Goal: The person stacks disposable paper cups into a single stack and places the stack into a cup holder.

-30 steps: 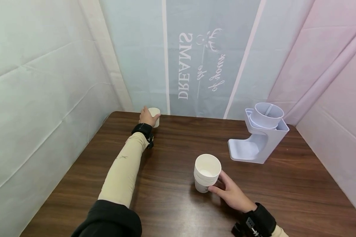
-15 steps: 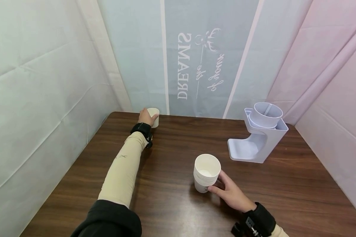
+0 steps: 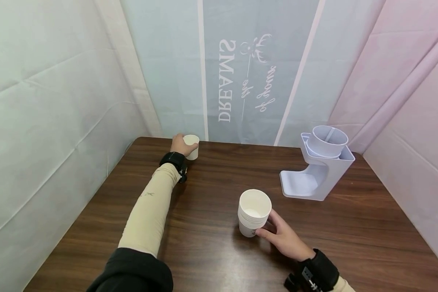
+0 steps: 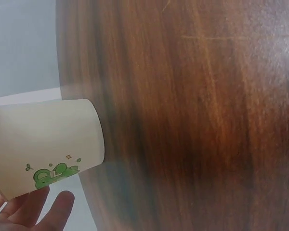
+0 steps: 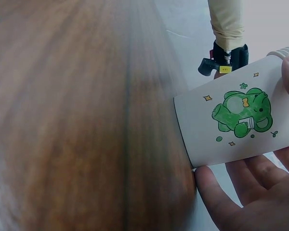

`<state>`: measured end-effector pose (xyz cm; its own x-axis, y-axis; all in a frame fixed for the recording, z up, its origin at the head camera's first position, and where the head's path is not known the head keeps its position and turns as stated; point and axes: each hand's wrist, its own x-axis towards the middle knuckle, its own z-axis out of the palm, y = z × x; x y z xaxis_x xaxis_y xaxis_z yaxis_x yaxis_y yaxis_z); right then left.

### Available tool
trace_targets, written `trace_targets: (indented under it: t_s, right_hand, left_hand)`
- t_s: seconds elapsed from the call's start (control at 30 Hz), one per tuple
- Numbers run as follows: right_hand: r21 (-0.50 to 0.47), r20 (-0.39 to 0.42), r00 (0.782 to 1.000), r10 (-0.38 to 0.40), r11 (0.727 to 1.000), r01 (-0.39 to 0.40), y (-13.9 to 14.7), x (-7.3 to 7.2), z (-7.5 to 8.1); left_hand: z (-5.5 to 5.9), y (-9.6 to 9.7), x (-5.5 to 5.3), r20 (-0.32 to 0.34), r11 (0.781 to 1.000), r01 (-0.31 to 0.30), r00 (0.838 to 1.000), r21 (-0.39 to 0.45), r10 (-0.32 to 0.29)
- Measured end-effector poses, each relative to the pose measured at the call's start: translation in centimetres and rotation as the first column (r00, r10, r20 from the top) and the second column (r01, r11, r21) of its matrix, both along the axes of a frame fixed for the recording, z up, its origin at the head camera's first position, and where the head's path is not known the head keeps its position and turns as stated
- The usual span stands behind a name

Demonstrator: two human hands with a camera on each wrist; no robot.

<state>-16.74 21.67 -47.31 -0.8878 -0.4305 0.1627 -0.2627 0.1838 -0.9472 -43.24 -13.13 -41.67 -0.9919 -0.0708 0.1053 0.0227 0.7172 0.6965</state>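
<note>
At the table's far left edge my left hand (image 3: 180,146) grips a single white paper cup (image 3: 192,154), thumb on its near side. In the left wrist view that paper cup (image 4: 53,134) shows a small green print, with fingers along its side. My right hand (image 3: 288,240) holds a stack of nested paper cups (image 3: 251,221) upright near the middle of the table, fingers behind and thumb in front. A green cartoon bear is printed on the stack's lowest cup (image 5: 241,115) in the right wrist view.
A pale lavender stand (image 3: 315,178) with a round cup-like holder (image 3: 326,148) on top is at the back right of the brown wooden table (image 3: 219,170). Fabric curtains (image 3: 160,48) enclose the table's back and sides.
My left hand and its paper cup have shifted slightly to the right and a little nearer. The right hand and the stack stay where they were.
</note>
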Motion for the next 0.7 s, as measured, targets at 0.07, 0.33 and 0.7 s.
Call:
trace_targets:
  t_s: [0.07, 0.33, 0.7]
  right_hand:
    - [-0.001, -0.006, 1.0, -0.001, 1.0, 0.001, 0.0, 0.0, 0.0]
    - [-0.008, -0.018, 1.0, -0.004, 1.0, 0.004, 0.0, 0.0, 0.1]
    - [-0.025, -0.021, 1.0, 0.005, 1.0, -0.005, -0.2, 0.1, 0.2]
  left_hand:
    - [-0.4, 0.0, -0.1, -0.002, 0.999, 0.004, 1.0, 0.045, -0.003]
    - [-1.3, 0.4, 0.3, -0.037, 0.989, 0.019, 0.999, 0.148, -0.014]
    - [-0.5, 0.2, 1.3, -0.05, 0.982, 0.086, 0.996, 0.168, -0.078]
